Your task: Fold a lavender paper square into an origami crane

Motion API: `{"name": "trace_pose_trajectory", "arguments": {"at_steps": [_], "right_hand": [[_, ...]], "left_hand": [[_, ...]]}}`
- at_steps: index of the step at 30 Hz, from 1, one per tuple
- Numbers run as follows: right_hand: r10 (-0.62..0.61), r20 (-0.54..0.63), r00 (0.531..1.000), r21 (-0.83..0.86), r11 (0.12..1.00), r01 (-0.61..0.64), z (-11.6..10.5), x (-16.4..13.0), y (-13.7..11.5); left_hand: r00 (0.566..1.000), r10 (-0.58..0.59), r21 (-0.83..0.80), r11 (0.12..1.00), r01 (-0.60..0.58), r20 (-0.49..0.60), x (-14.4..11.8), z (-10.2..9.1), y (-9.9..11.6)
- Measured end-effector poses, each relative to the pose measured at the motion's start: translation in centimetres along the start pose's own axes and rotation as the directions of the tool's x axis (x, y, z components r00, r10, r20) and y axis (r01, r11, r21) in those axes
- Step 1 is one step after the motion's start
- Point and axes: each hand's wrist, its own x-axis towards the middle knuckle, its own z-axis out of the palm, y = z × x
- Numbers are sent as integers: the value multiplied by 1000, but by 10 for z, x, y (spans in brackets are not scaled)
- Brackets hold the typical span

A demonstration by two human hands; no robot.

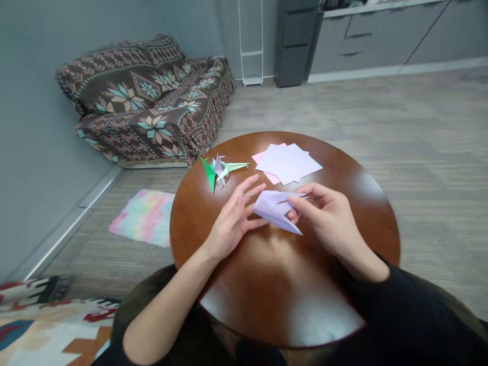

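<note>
Lilac folded paper (275,209) sits pinched between the thumb and fingertips of the right hand (328,218), low over the middle of the round wooden table (290,284); the left hand (232,221) lies loose and spread, fingertips resting against the paper's left edge. Beyond lie a stack of pale paper sheets (287,162) and, to the left, three folded paper cranes (219,170)

A pale lilac paper (275,209), folded into a pointed, kite-like shape, was held just above the round table's centre; one upper flap was pinched; its long tip was directed lower right.
</note>
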Motion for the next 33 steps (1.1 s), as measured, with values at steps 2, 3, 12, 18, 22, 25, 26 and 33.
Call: {"name": "trace_pose_trajectory", "arguments": {"at_steps": [2,3,12,18,22,25,26,33], "right_hand": [[36,7,999,71,997,-36,-1,1,2],[52,23,998,79,995,-53,-1,1,3],[14,181,983,-339,939,49,8,-7,2],[-35,224,974,-393,911,124,7,-8,-1],[-38,255,966,-406,902,143,6,-7,1],[-66,267,961,-431,884,180,7,-7,3],[-82,272,959,-427,882,197,7,-8,3],[-239,291,926,-400,849,345,4,-8,5]], "left_hand": [[999,-18,-43,999,19,27,1,0,-3],[999,-16,-29,999,17,27,1,0,-5],[994,27,344,939,12,-108,2,8,0],[984,-48,173,982,77,-169,1,11,1],[966,43,151,989,-4,-255,2,6,-2],[956,124,158,984,-85,-264,2,4,-2],[960,110,116,990,-83,-258,2,5,-2],[965,-261,-276,929,247,-17,1,9,1]]}}
